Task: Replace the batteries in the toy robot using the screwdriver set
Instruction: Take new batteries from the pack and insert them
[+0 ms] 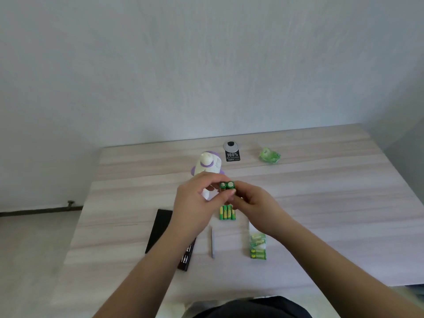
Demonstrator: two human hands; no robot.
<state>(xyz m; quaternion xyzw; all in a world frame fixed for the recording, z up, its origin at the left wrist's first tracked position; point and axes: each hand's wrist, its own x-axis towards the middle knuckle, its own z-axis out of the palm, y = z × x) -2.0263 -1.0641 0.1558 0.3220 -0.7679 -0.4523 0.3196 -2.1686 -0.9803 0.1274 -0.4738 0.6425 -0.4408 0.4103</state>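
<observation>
Above the middle of the table, my left hand (197, 203) and my right hand (254, 207) meet and together pinch two green batteries (227, 186) held side by side, ends facing me. The white and purple toy robot (207, 165) lies on the table just behind my hands, partly hidden by them. Three green and yellow batteries (227, 212) lie side by side below my fingers. A thin grey screwdriver (212, 245) lies on the table between my forearms. The black screwdriver set case (160, 228) lies open at the left, partly under my left forearm.
A pack of green batteries (258, 246) in torn wrapping lies at the right of the screwdriver. Crumpled green wrapping (269, 154) sits at the back right. A grey round cap with a black label (232, 151) is near the table's (321, 203) far edge, by the wall.
</observation>
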